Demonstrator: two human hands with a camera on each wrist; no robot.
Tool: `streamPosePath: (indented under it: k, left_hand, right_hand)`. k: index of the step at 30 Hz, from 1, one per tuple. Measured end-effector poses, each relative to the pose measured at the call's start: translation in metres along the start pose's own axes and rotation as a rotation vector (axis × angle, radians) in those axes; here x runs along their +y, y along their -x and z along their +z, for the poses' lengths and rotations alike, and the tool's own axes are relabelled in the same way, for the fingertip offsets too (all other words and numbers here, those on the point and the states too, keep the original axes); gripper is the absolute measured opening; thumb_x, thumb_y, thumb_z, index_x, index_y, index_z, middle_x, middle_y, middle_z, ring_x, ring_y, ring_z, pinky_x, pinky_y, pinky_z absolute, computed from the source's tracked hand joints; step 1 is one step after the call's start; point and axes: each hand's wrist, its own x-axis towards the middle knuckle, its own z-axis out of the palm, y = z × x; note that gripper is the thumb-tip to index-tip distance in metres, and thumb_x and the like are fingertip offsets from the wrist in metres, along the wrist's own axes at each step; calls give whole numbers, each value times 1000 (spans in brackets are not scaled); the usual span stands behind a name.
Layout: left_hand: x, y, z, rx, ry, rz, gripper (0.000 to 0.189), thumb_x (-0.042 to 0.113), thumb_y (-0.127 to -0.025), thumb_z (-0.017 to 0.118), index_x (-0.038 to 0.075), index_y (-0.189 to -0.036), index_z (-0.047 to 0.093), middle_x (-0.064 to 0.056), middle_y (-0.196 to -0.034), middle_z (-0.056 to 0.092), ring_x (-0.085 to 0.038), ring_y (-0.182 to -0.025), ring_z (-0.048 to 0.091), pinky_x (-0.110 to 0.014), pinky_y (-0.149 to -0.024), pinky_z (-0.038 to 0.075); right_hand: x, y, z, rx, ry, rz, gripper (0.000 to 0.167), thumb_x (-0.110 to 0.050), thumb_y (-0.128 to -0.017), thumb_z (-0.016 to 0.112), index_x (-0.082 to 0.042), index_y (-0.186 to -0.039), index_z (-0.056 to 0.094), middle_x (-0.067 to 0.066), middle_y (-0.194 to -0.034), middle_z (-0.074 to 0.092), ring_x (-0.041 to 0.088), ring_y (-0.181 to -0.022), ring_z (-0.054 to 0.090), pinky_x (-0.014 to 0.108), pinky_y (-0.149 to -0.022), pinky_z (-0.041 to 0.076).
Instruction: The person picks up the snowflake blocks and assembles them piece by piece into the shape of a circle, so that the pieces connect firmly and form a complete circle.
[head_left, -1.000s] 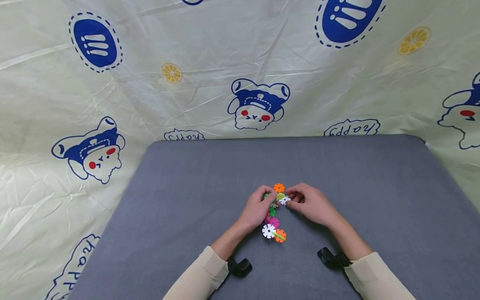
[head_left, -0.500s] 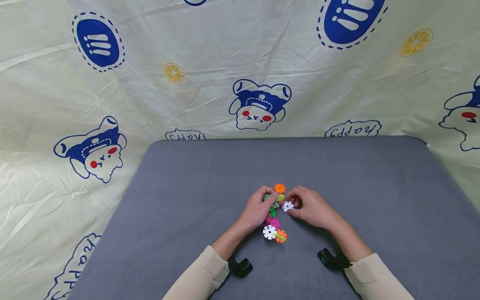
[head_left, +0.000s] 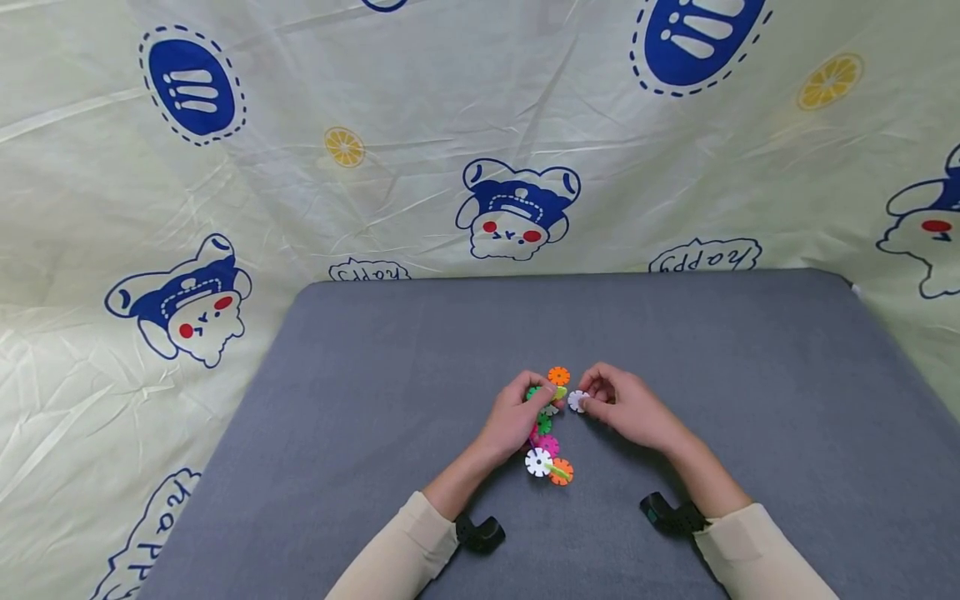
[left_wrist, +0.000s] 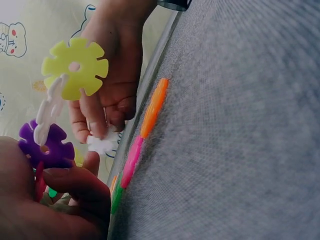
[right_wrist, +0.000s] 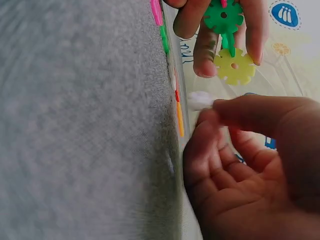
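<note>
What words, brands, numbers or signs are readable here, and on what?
"happy": upside down, twice, on the patterned cloth behind the table.
"happy": sideways on that cloth, left of the table, partly cut off.
Marks like "iii": on blue ovals; perhaps drawings, not letters.
The plastic discs: no readable text.

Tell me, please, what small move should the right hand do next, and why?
Perhaps the right hand should bring its pinched white disc to the yellow disc at the left hand, lining up notch with notch. The left hand holds linked discs, including that yellow one; both discs are notched, and the right wrist view shows a gap between them.
</note>
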Motion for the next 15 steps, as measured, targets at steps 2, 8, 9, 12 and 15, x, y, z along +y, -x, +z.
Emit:
streamPosePath:
  k: [2,8,9,12,15]
  left_hand:
    - [0,0,0,-3,0,6,21,22,-100,52,2,-104,59,-23,-95,68,-38,-94,61,-24,-69,43]
    - [-1,2,-1,-6,-25,5,23,32,-99,53,11,-101,60,-12,-92,71,-33,-82,61,-25,-60,42]
    - [-1,2,-1,-6,-24,6,23,34,-99,53,12,-100,60,-11,-92,71,-32,-81,62,-25,-59,42]
    - [-1,2,-1,-9,-22,13,23,36,-98,53,14,-99,61,-9,-91,71,-28,-81,63,-26,-60,43]
    - [-2,2,-1,-8,-21,15,21,35,-99,53,15,-99,61,-9,-89,71,-26,-71,60,-25,-54,41]
  right_hand:
    - [-1,0,-2,7,-75,22,14,-8,-91,64,-5,-102,56,9,-80,59,23,-65,59,32,-51,49]
    - [-4,0,-6,49,-272,65,17,-10,-93,63,-1,-107,59,17,-90,61,31,-70,63,39,-60,56]
    - [-4,0,-6,56,-294,68,18,-10,-93,64,0,-108,60,18,-91,61,31,-70,64,39,-61,56]
    - [-4,1,-7,61,-332,69,21,-11,-93,64,2,-110,61,19,-93,62,29,-71,64,40,-62,56]
    - [-4,1,-7,59,-340,68,23,-12,-93,64,2,-111,61,19,-94,63,26,-72,64,40,-64,57]
